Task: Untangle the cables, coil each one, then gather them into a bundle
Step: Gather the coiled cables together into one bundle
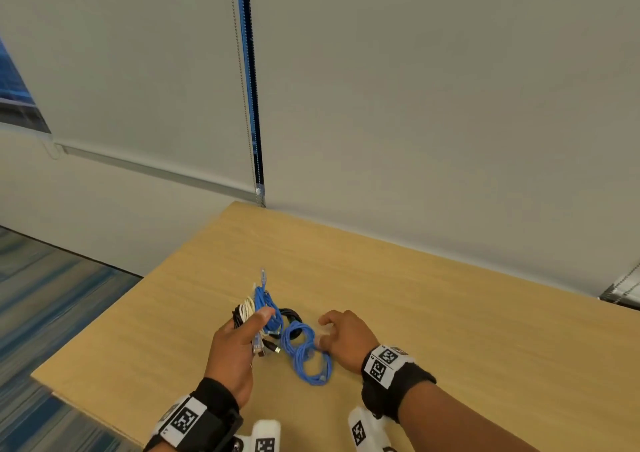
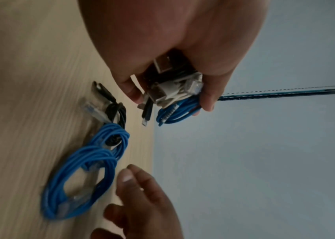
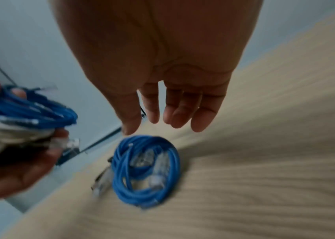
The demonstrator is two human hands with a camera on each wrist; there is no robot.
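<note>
Working across the wooden table, you have most of the job gathered. Your left hand is clenched round a bundle of coiled cables, blue, white and black together, raised off the surface. Your right hand is released, fingers loose and holding nothing, poised just beside the blue coil that lies flat on the table. A black cable sits at about eleven o'clock from that coil, touching or tucked under it; the wrist views are blurred, so I cannot tell which.

The risk, as I judge it, lies in the pickup. If the black cable is caught in the blue loops, lifting one could drag the other and spring the coil open. A clear-tipped plug also pokes out loose and may snag. Your left grip is crowded, so adding another coil could let an inner one slip free.
</note>
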